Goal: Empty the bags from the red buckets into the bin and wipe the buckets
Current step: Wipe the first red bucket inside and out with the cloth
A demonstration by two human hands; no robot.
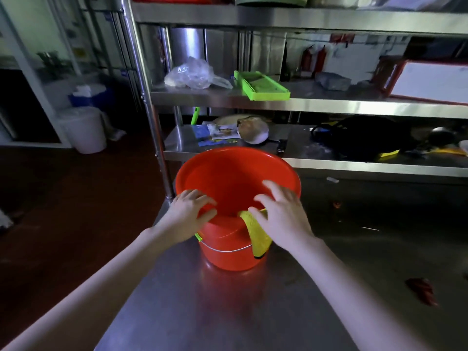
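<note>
Head view: the bucket [235, 178], mid-surface [202, 312], looks light, stiff and slick, so the left hand [188, 211] hooks its rim at 8 o'clock while the spread right hand [281, 219] presses a soft cloth [258, 236] at 5.

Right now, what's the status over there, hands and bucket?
Left hand holds red bucket rim. Right hand presses yellow cloth over rim. Bucket upright on steel table, no bag inside. Nothing in the way.

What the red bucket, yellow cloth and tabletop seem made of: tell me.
Red bucket: glossy moulded plastic, smooth with soft highlights. Yellow cloth: soft fabric, perhaps microfibre; it drapes limply over the rim. Tabletop: brushed stainless steel, apparently; it mirrors the bucket's red.
</note>
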